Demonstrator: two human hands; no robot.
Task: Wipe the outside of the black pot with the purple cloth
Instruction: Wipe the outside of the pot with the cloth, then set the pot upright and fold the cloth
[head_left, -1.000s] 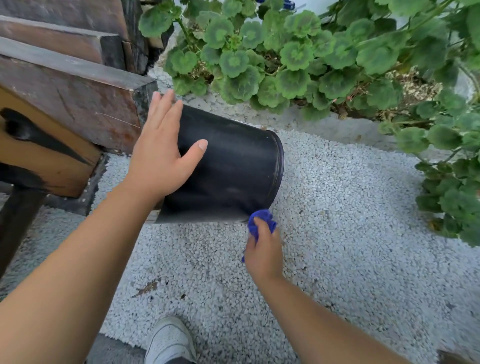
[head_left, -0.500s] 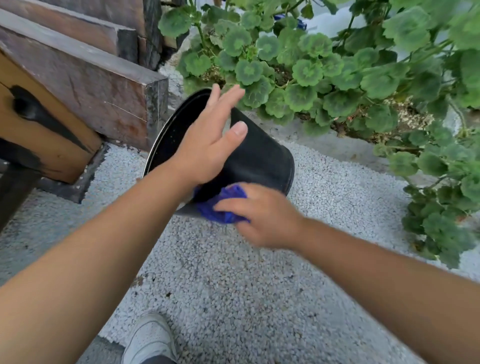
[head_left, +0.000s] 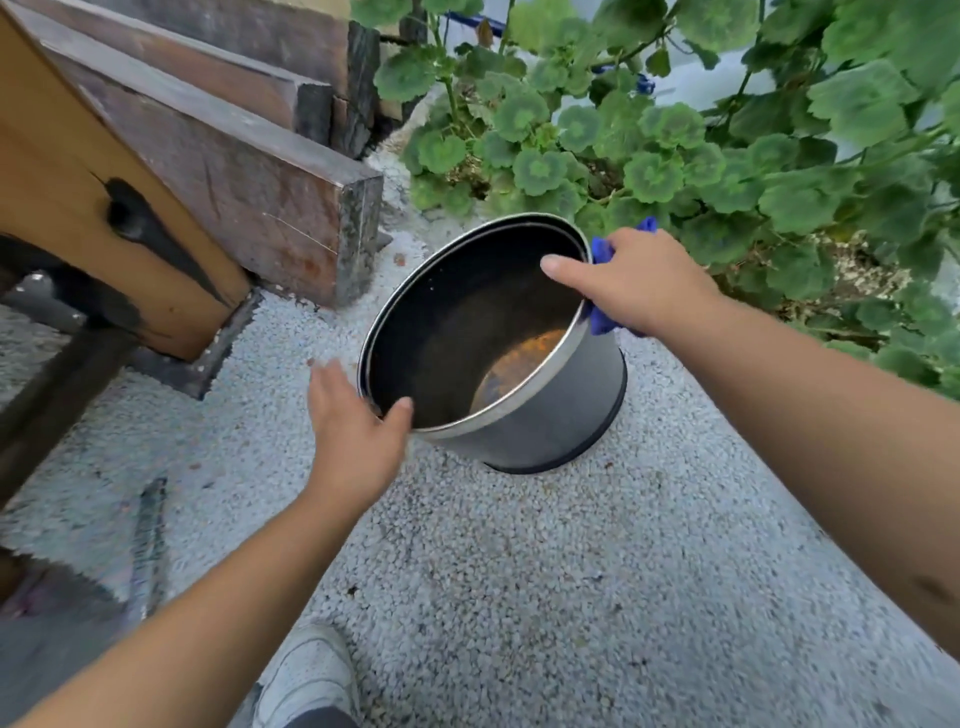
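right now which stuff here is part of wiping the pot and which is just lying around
Part of the job:
- black pot, base on the gravel, mouth open toward the camera
- purple cloth, pressed on the pot's outer wall
- right hand, gripping cloth and rim
- left hand, fingers straight at the near rim

Just lying about:
- wooden beams
- geranium plants
- white shoe

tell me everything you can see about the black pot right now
The black pot is a round, straight-walled container, apparently metal, with a pale rim and a dark inside showing rusty orange patches at the bottom. It sits tilted on the gravel, mouth facing up and left. The left hand touches its near rim; the right hand presses the purple cloth against its far side.
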